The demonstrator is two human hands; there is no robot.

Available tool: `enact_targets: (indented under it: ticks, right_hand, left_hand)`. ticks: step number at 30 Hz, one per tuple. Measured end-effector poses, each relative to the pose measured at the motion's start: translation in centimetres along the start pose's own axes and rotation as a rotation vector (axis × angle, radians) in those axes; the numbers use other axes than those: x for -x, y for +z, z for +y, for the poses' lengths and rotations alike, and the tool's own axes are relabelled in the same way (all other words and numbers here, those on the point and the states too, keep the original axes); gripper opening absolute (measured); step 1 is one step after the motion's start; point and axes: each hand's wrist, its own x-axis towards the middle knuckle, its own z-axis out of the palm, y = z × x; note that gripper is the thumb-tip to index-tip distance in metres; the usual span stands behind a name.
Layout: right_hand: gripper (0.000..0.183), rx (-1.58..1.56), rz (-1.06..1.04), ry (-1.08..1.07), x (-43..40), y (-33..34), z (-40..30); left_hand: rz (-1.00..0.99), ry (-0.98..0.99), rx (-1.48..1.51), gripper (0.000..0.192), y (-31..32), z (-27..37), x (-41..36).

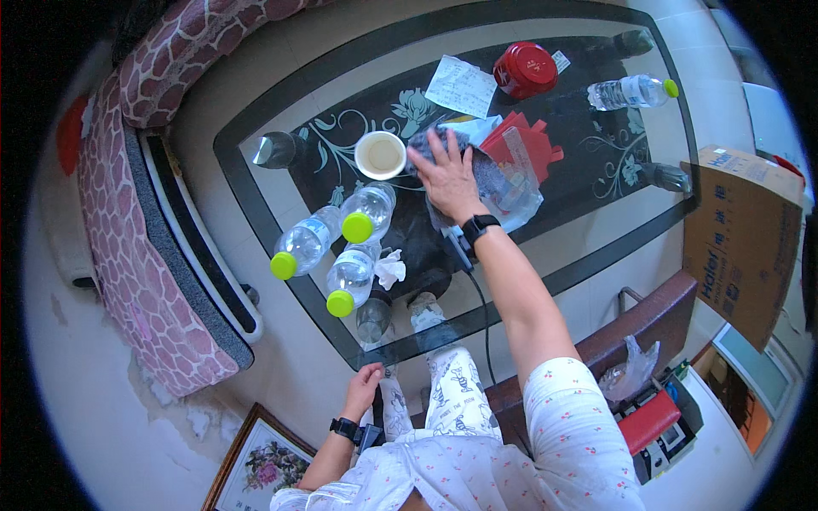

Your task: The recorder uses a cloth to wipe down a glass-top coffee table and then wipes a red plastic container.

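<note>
My right hand point(449, 182) holds down a dark grey cloth point(489, 172) on the glass coffee table point(348, 75), its palm flat and fingers spread. Just left of the fingertips stands a white paper cup point(380, 155), its inside pale. Under and beyond the cloth lie a clear plastic bag point(525, 203) and a red fabric bag point(521, 144). Below the wrist is a dark device point(458, 250) with a black cable. My left hand point(365, 385) hangs by the table's near edge with its fingers curled; nothing shows in it.
Plastic bottles with green caps point(358, 227) stand near the left corner beside a crumpled tissue point(390, 269). Further back are a written sheet point(461, 86), a red container point(526, 70) and a lying bottle point(629, 92). A cardboard box point(741, 243) stands right of the table.
</note>
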Motion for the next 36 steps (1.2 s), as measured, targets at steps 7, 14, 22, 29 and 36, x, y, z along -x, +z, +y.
enact_targets:
  ticks: [7, 14, 22, 29, 36]
  right_hand:
    - [0.045, -0.037, 0.141, 0.158, -3.4, 0.2, 1.7]
    - [0.048, 0.064, 0.183, 0.237, 4.0, -1.8, 9.0]
    - [0.045, 0.085, 0.316, 0.584, 3.7, -1.8, 7.6]
    - [0.041, -0.143, 0.233, 0.262, 4.5, 1.3, -2.8]
    - [0.047, 0.036, 0.076, 0.441, 16.0, 0.7, 1.2]
  left_hand:
    - [-0.013, -0.001, 0.002, 0.027, 0.6, 0.6, 0.5]
    - [-0.018, -0.018, -0.063, 0.026, 0.0, 1.6, 0.0]
    - [-0.108, 0.029, -0.112, 0.026, -1.0, 1.3, 0.3]
    - [-0.100, -0.010, -0.111, 0.027, -3.0, -1.0, -0.2]
    - [-0.122, 0.054, -0.124, 0.028, -4.4, 0.5, -0.5]
